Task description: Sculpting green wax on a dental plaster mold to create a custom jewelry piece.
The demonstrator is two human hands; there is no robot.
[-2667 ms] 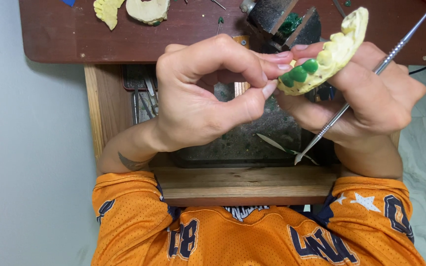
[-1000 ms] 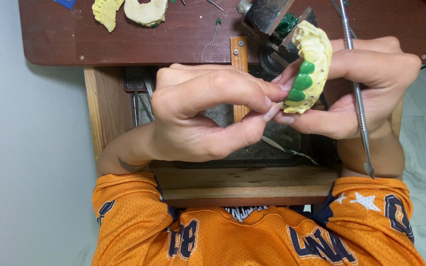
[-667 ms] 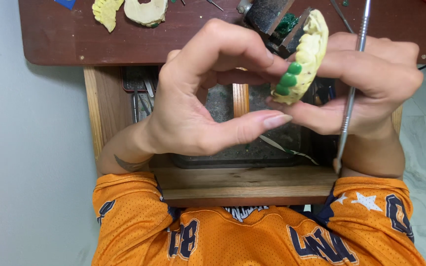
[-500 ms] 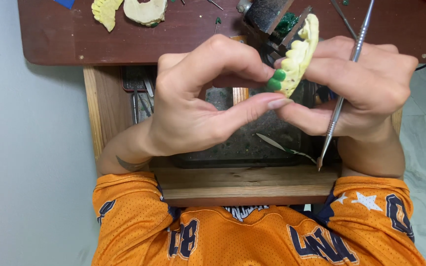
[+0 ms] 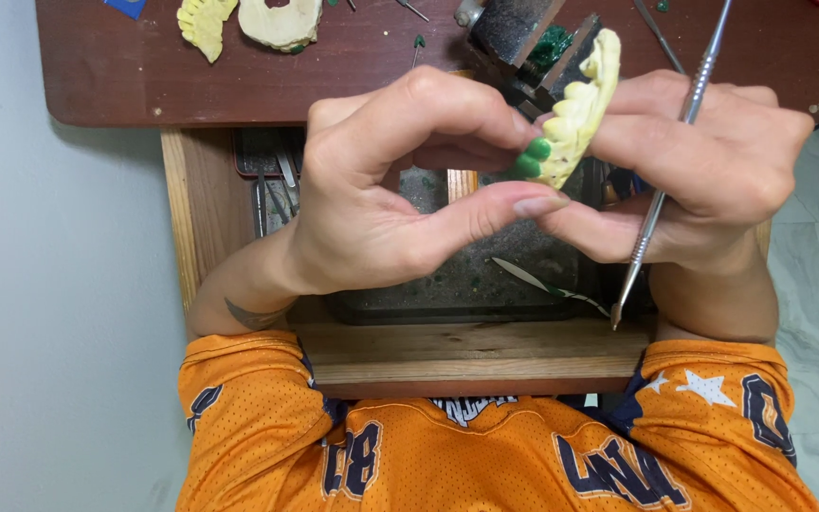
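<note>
Both hands hold a pale yellow dental cast (image 5: 580,109) with green wax teeth at its lower end, raised above the open bench drawer. My left hand (image 5: 400,190) pinches the cast's green end between thumb and curled forefinger. My right hand (image 5: 703,171) grips the cast's far side and also carries a thin metal carving tool (image 5: 665,171), which runs through the fingers with its tip pointing down toward the drawer's wooden front.
A dark wooden bench top (image 5: 353,85) lies beyond the hands, with two other yellow casts (image 5: 206,21) at the upper left and a dark block with green wax (image 5: 533,38). The open drawer (image 5: 466,284) holds debris and metal tools. An orange jersey fills the bottom.
The cast has stayed between both hands and tilted more edge-on. The metal tool has swung from pointing down-left to nearly upright and now slants slightly, tip low.
</note>
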